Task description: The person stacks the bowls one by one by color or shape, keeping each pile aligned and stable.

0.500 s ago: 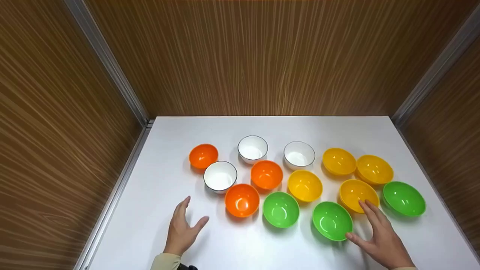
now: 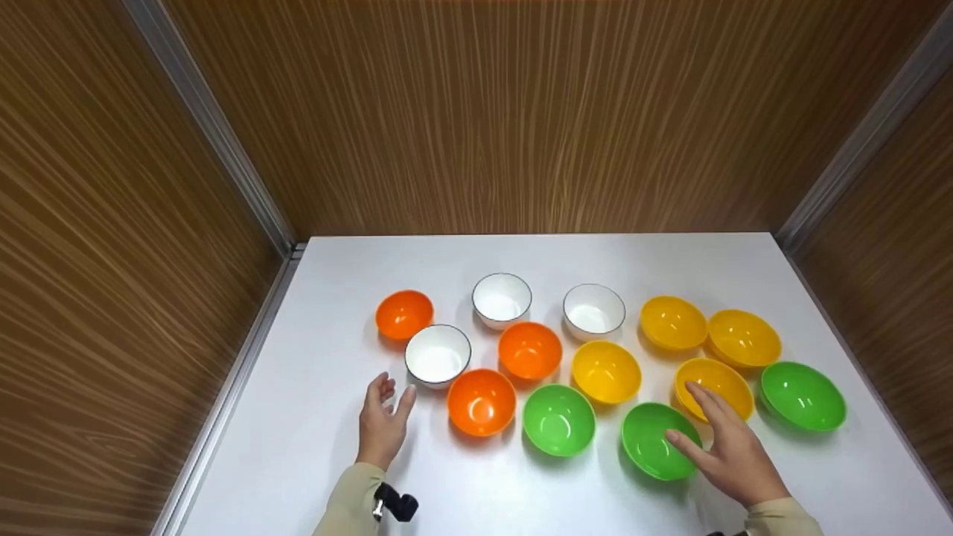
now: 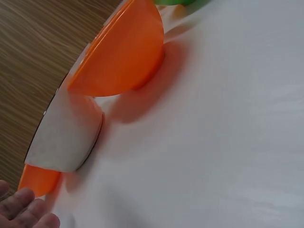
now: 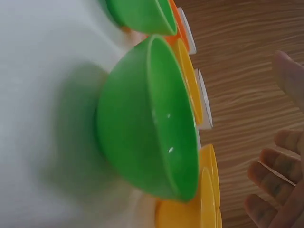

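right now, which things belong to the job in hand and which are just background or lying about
Likely the job, within or near the hands' reach:
three orange bowls
three white bowls
four yellow bowls
three green bowls

Seemingly just surroundings:
white table
wood-grain panels
metal strips

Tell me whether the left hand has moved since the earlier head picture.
Yes: the left hand has moved right and forward, closer to the leftmost white bowl.
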`<state>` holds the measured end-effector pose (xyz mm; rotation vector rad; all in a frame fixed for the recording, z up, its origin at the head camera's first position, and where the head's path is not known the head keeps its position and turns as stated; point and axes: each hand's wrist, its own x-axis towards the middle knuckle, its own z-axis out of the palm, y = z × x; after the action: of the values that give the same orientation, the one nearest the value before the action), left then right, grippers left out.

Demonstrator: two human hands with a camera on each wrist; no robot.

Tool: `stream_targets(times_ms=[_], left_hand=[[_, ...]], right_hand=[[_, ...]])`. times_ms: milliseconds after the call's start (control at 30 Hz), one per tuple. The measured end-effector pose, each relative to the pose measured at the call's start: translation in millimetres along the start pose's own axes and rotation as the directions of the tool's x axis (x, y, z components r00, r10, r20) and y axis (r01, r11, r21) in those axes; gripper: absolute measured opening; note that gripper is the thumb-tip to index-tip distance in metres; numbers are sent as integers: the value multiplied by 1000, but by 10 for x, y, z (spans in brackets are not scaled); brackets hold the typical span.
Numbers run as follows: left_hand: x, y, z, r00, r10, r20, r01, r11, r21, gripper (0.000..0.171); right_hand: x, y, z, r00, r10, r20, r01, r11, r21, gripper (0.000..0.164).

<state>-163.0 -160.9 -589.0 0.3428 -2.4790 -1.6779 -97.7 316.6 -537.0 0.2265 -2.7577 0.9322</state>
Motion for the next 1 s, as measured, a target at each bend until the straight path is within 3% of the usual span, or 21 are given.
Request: stream_targets(times_ms=[167, 433, 733, 1000], left_hand=[[171, 6, 123, 999, -48, -7, 47, 998, -32, 67], [406, 25, 309, 995, -78, -58, 76, 997, -33, 59], [466, -12, 382, 993, -83, -88, 84, 996, 10, 41], [531, 29, 404, 990, -96, -101, 96, 995, -3, 33]], right_hand=[[211, -102, 5, 996, 36, 86, -36, 999, 9, 72], [610, -180, 62, 989, -29, 148, 28, 1000, 11, 69], [825, -122, 128, 977, -36, 209, 35, 999, 7, 75], [937, -137, 154, 970, -62, 235, 68, 998, -17, 69]])
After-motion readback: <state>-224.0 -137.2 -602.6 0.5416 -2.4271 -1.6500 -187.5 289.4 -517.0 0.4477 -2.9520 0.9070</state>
